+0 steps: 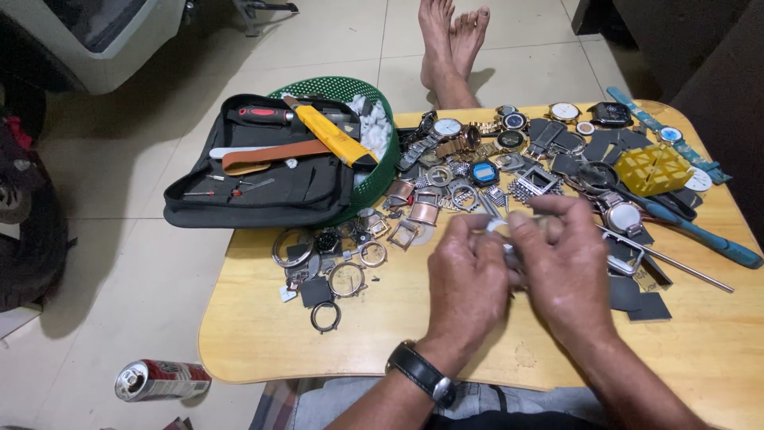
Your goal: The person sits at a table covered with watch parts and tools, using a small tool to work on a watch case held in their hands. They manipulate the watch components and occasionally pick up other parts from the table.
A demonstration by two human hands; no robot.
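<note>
**Both hands pinch a small watch part over a cluttered table**

Low wooden table [263, 350] on a tiled floor, the person's bare feet [452, 44] stretched out beyond the far edge. Tool pouch [255, 171] lies open at the table's far left corner, half over a green basket [382, 95], so its tools sit within reach. Watches [448, 127], cases and bezels are spread loose across the far half, probably laid flat for picking through; near edge left bare as working room. Yellow holder [654, 169] and a blue tool [700, 236] at right. Can [161, 379] on its side on the floor, well apart.

Left hand [468, 283], wristwatch on its wrist, and right hand [567, 267] meet at mid-table, raised just above the surface. Fingers of both are together, clamped on a small pale part [498, 227], mostly hidden between the fingertips; its kind can't be told
</note>
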